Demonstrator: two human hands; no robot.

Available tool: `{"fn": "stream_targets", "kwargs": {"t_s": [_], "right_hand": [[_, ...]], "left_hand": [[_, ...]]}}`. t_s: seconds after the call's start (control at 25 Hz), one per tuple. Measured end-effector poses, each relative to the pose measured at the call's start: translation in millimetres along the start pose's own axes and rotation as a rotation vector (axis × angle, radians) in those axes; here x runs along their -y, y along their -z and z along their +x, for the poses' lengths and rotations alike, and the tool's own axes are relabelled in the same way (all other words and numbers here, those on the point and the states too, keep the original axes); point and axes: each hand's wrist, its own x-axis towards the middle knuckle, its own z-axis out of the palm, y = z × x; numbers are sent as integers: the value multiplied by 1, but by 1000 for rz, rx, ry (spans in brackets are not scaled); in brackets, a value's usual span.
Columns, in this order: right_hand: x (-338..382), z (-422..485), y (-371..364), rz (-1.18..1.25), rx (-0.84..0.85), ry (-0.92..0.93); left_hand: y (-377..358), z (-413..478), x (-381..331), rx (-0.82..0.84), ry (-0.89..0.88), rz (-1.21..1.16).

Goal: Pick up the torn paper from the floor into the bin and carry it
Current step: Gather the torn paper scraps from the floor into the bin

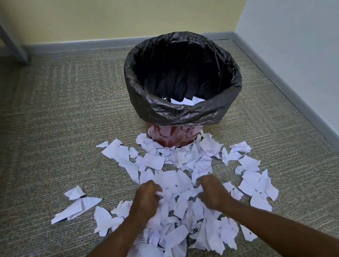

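Observation:
A red bin (164,135) lined with a black plastic bag (179,110) stands on the carpet near the room's corner, with a few white paper scraps (186,101) inside. Torn white paper (178,202) lies scattered over the floor in front of the bin. My left hand (146,198) and my right hand (212,192) are both down in the middle of the pile, fingers curled round bunches of the scraps.
The floor is grey-green carpet (46,134). A yellow wall (115,4) runs behind the bin and a pale blue wall (312,50) on the right, both with grey skirting. A grey slanted leg (7,35) stands at the far left.

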Motion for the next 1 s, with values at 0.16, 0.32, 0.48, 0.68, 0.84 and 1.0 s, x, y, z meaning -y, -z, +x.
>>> {"fn": "stream_targets", "kwargs": {"t_s": [0.16, 0.32, 0.48, 0.68, 0.84, 1.0], "right_hand": [[27, -2, 45, 249, -33, -109], [49, -13, 100, 572, -12, -187], [68, -22, 145, 697, 9, -192], [92, -37, 189, 667, 146, -96], [110, -42, 227, 802, 110, 5], [124, -20, 255, 1091, -124, 18]], "left_hand": [[25, 23, -35, 70, 85, -158], [64, 40, -72, 77, 235, -377], [111, 46, -99, 140, 267, -499], [145, 48, -112, 133, 274, -567], [144, 41, -105, 150, 293, -528], [139, 36, -98, 184, 303, -525]]}}
